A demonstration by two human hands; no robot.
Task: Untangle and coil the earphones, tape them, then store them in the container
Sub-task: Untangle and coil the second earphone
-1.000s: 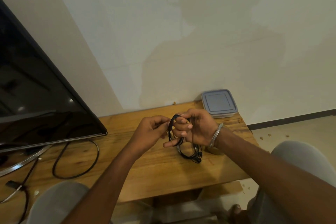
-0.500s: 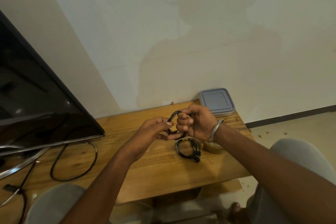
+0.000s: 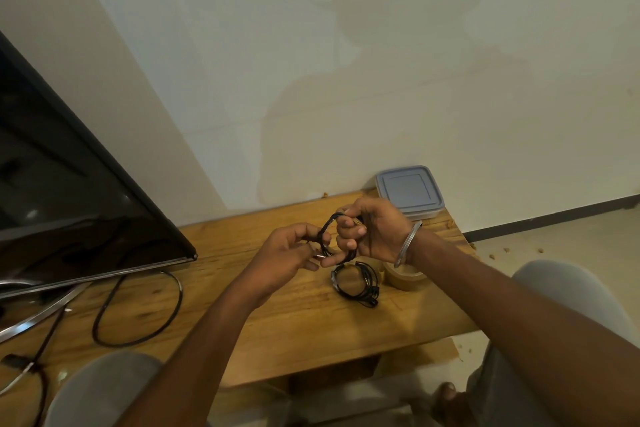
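Container (image 3: pixel 409 191) at the table's back right corner: square, grey-blue plastic, lid on, contents hidden. Black earphones (image 3: pixel 327 224) looped between both hands above wooden table (image 3: pixel 277 322); right hand (image 3: pixel 372 234) curled round the coil, left hand (image 3: pixel 284 253) pinching the cable. Second black coil (image 3: pixel 370 279) lies flat below. Tan tape roll (image 3: pixel 407 282) half hidden behind right wrist.

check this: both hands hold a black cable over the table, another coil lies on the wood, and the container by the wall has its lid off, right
Not the lid: the head view shows the container with its lid on. Otherwise right: the left hand and right hand hold the cable over the table, and another coil lies on the wood.
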